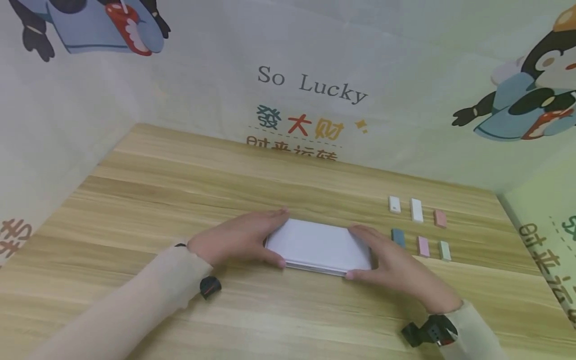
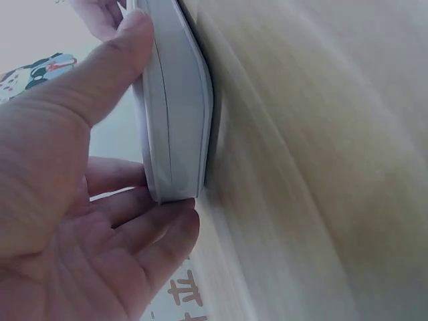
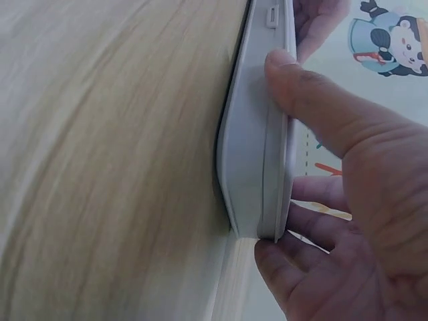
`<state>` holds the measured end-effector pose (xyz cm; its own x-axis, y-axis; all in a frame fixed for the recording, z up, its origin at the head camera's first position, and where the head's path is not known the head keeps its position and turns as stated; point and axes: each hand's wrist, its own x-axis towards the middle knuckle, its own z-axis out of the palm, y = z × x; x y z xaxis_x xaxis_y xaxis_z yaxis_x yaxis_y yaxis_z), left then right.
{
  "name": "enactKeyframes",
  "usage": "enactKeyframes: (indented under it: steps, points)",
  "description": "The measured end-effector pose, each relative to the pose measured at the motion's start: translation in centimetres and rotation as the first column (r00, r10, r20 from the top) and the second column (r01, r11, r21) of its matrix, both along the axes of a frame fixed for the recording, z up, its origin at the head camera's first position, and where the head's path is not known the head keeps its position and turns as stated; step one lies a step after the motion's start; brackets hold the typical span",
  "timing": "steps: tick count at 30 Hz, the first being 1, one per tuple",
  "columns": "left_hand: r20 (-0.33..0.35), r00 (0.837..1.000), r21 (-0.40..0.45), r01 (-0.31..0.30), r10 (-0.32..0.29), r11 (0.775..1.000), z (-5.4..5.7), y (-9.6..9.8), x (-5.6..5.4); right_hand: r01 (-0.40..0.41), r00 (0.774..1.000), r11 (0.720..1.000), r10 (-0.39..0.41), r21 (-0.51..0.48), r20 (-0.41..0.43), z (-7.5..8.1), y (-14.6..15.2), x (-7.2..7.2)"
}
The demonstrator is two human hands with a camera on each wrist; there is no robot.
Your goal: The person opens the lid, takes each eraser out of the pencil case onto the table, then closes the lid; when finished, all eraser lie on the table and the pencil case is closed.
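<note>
A flat white rectangular box with a lid seam along its side lies on the wooden table between both hands. My left hand grips its left end, thumb on the near side and fingers at the far corner. At the right end, my right hand holds it the same way. In the left wrist view the box's side wall stands close against the tabletop. A small tab shows on the near side in the right wrist view. What the box contains is hidden.
Right of the box, several small blocks lie in two rows: white, longer white, pink, blue, pinkish-purple and pale green. A printed cloth hangs behind the wooden table.
</note>
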<state>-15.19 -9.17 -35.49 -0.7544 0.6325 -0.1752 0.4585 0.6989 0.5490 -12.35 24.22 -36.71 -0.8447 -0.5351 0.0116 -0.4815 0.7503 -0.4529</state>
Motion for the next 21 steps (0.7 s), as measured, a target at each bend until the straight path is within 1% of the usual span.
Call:
enactKeyframes:
  steps: [9,21]
  points:
    - [-0.02,1.0,-0.005,-0.004,0.004,1.0,0.01,0.09,0.23,0.001,1.0,1.0,-0.001,-0.009,0.009,-0.13,0.06,0.1]
    - [-0.037,0.999,-0.002,-0.006,0.006,1.0,-0.43,-0.21,0.22,0.0,1.0,1.0,0.0,-0.014,-0.001,-0.5,-0.17,0.28]
